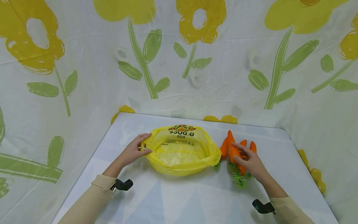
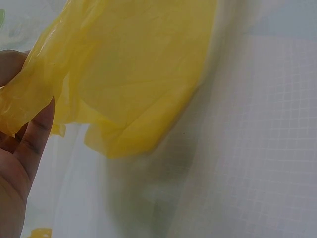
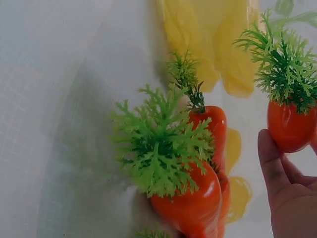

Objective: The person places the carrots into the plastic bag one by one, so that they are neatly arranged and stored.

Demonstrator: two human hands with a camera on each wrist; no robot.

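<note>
Beige sleeves [image 1: 86, 200] foremost, left grip [image 1: 135, 151] pinches yellow bag [image 1: 179, 170], right grip [image 1: 252, 163] holds carrot [image 3: 290, 128] beside it.

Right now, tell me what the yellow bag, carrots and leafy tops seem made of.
Yellow G.Duck Kids bag: probably thin plastic film, slightly glossy; it is translucent and creased.
Carrots: likely plastic or coated foam, smooth; their even surface shows highlights.
Leafy tops: probably moulded plastic, fairly matte; crisp-edged, without strong highlights.
</note>
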